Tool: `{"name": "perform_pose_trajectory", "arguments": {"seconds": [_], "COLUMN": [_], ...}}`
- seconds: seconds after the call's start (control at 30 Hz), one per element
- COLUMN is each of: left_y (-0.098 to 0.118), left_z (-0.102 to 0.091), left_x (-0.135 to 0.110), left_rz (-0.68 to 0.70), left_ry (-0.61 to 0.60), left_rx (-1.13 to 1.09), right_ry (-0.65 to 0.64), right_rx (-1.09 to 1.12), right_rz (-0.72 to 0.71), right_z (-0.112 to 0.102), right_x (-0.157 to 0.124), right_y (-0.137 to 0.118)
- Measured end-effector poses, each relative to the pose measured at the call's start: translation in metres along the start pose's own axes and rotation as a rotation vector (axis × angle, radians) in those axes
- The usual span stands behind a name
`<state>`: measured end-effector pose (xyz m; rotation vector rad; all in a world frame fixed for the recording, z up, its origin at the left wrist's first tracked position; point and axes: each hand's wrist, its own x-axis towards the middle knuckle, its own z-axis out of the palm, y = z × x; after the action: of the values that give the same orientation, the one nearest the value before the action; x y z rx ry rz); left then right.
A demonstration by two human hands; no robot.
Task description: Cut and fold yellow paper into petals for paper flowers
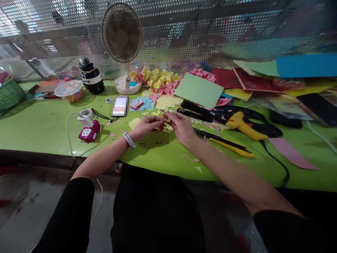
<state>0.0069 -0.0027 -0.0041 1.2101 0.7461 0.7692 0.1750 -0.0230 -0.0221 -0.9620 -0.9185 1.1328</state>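
Observation:
Over the middle of the table, my left hand [149, 125] and my right hand [182, 127] meet with closed fingertips. Between them they pinch a small piece of yellow paper [165, 118]; the fingers cover most of it, so its exact shape is hidden. Yellow paper scraps lie beneath and behind the hands, along with a pale yellow square [134, 122] by my left wrist. Just right of my right hand are black-handled scissors [196, 114], a yellow cutter knife [231, 147] and a yellow glue gun [238, 123]. Folded yellow paper flowers [159, 77] and pink ones [168, 88] are heaped behind.
A fan [122, 35], black bottle [92, 78] and lidded plastic tub [70, 90] stand at the back. At left sit a magenta power adapter [89, 131] and its white cable. A phone [119, 106] lies beyond my left hand. Coloured sheets [306, 65] are piled right.

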Motion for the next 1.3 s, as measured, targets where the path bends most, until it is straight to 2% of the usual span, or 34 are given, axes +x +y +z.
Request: {"name": "perform_pose_trajectory", "arguments": {"seconds": [0.2, 0.47, 0.63, 0.7, 0.77, 0.83, 0.93, 0.97, 1.03, 1.17, 1.3], "left_y": [-0.002, -0.002, 0.007, 0.011, 0.014, 0.015, 0.016, 0.016, 0.017, 0.018, 0.015], "left_z": [0.004, 0.005, 0.003, 0.002, 0.0, -0.002, -0.004, -0.004, -0.003, -0.002, -0.002], "left_x": [0.0, 0.0, -0.003, -0.004, -0.004, -0.003, -0.003, -0.003, -0.005, -0.009, -0.009], "left_rz": [-0.035, 0.041, 0.034, 0.028, 0.04, 0.059, 0.054, 0.039, -0.005, -0.016, 0.001], "left_ry": [-0.061, 0.032, 0.04, 0.057, 0.073, 0.084, 0.096, 0.1, 0.099, 0.067, 0.027], "left_rx": [0.046, -0.035, -0.004, -0.005, -0.014, -0.019, -0.014, -0.007, 0.017, 0.043, 0.038], "right_ry": [-0.02, 0.005, -0.082, -0.092, -0.106, -0.203, -0.328, -0.412, -0.591, -0.79, -0.795], "right_rx": [-0.004, 0.079, -0.023, -0.17, -0.413, -0.735, -1.387, -1.587, -1.852, -2.039, -1.993], "right_rz": [0.053, 0.042, 0.11, 0.125, 0.066, -0.116, -0.471, -0.546, -0.599, -0.574, -0.551], "right_z": [0.001, 0.004, -0.001, -0.009, -0.019, -0.03, -0.04, -0.041, -0.04, -0.034, -0.038], "right_x": [-0.001, -0.003, -0.006, -0.001, 0.014, 0.043, 0.103, 0.124, 0.159, 0.198, 0.217], "right_y": [0.004, 0.001, -0.017, -0.033, -0.056, -0.079, -0.101, -0.102, -0.098, -0.07, -0.04]}}
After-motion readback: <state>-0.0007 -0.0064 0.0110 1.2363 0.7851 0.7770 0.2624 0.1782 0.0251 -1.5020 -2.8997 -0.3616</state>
